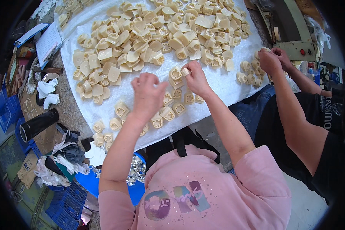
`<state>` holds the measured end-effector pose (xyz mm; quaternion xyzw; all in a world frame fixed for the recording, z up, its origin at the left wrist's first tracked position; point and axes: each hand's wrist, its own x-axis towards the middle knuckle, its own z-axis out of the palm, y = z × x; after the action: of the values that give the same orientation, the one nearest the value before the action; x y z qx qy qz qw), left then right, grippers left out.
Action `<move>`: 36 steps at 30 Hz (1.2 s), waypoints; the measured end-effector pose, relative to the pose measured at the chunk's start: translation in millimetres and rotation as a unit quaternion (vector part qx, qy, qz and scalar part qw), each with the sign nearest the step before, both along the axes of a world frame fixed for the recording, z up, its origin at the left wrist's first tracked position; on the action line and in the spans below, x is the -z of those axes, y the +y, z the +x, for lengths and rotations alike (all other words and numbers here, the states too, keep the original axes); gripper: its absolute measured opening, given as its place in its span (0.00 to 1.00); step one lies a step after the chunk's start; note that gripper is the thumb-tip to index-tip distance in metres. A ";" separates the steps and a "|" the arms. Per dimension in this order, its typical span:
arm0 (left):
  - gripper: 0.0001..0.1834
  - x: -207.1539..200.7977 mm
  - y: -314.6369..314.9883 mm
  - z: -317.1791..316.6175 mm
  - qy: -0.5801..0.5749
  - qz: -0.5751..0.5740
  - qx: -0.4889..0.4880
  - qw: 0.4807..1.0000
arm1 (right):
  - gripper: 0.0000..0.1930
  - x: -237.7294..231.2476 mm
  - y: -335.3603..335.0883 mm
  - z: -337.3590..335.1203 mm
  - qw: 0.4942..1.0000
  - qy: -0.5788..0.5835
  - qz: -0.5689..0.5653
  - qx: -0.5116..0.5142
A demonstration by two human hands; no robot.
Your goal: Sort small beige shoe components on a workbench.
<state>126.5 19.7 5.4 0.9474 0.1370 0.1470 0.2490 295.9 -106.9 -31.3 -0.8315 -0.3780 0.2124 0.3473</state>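
My left hand (147, 94) is over the near part of a white cloth (74, 44), slightly blurred, its fingers loosely bent and apart with nothing visible in them. In my right hand (196, 79), thumb and fingers pinch a small cream plastic part (185, 72). Right beside it are larger cream parts (176, 73) with hollowed, ribbed ends. More such parts (167, 113) lie scattered between and below my hands, most with the hollow side up. Beyond my hands spreads a big heap of cream parts (142, 34), many with a curved flap.
At the right, a co-worker's hands (272, 61) are over a smaller group of cream parts (253, 71). A blue basin (92, 186) with shiny metal pieces (137, 170) stands below the table's near edge. Left are a black cylinder (39, 124), a clipboard (48, 44), cloths (69, 151) and blue crates (67, 205).
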 end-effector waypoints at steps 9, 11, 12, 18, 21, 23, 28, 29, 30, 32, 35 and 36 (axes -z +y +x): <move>0.19 20.5 -34.2 17.4 0.072 0.034 -0.026 0.996 | 0.05 -30.0 -7.2 4.5 0.988 0.119 0.047 0.090; 0.19 19.2 -32.2 14.4 0.043 -0.011 -0.055 0.998 | 0.06 -36.6 -24.4 5.1 0.987 0.150 0.017 0.052; 0.19 18.9 -31.6 13.1 0.015 -0.057 -0.082 0.995 | 0.06 -35.7 -31.0 -1.0 0.987 0.149 0.016 0.054; 0.17 6.0 -17.0 8.4 0.004 -0.091 -0.120 0.989 | 0.08 -16.1 -42.6 -47.6 0.993 -0.059 -0.101 -0.023; 0.17 6.7 -14.1 4.1 -0.005 -0.089 -0.126 0.988 | 0.13 -5.0 -43.8 -53.0 0.979 -0.167 -0.116 -0.020; 0.17 8.3 -8.7 0.3 -0.003 -0.087 -0.131 0.988 | 0.14 -5.0 -43.0 -53.0 0.969 -0.214 -0.126 -0.016; 0.16 14.1 12.5 -11.2 0.014 -0.086 -0.169 0.982 | 0.17 -16.4 -34.2 -43.2 0.984 -0.150 -0.085 0.039; 0.16 14.0 17.5 -12.9 0.015 -0.071 -0.179 0.981 | 0.17 -14.8 -35.3 -37.2 0.984 -0.150 -0.084 0.037; 0.16 14.2 21.9 -13.8 0.016 -0.055 -0.189 0.980 | 0.17 -11.9 -36.6 -28.5 0.992 -0.119 -0.033 0.032; 0.16 17.9 30.4 -13.3 0.028 -0.037 -0.198 0.979 | 0.17 -12.0 -26.7 -18.1 0.996 -0.087 0.018 0.026; 0.16 18.1 40.5 -5.9 0.041 0.006 -0.214 0.976 | 0.18 -22.2 7.9 -9.0 0.997 -0.019 0.071 0.024; 0.16 17.8 42.1 -0.4 0.042 0.028 -0.219 0.974 | 0.18 -23.6 20.6 -7.4 0.997 -0.018 0.072 0.022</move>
<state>126.1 61.8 -12.4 0.9065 0.3472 0.1616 0.1779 288.5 -86.4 -7.7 -0.8161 -0.3802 0.1619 0.4041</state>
